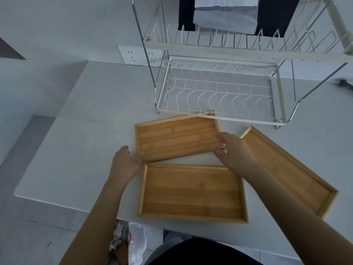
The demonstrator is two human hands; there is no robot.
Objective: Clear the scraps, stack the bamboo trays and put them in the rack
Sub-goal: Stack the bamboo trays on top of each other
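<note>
Three bamboo trays lie on the white table (76, 140). The far tray (175, 137) sits tilted in front of the rack; my right hand (232, 150) grips its right near corner, and my left hand (127, 162) touches its left near corner with the fingers spread. The near tray (193, 192) lies flat right below it. A third tray (290, 171) lies diagonally at the right, partly under my right forearm. The white wire dish rack (219, 90) stands behind the trays; its lower shelf holds nothing. No scraps show on the trays.
A bag with crumpled scraps (124, 240) sits on the floor below the table's near edge. A wall socket (141, 56) is behind the rack's left leg. Dark and grey cloth (225, 14) hangs behind the upper shelf. A dark object (343, 84) lies at the far right.
</note>
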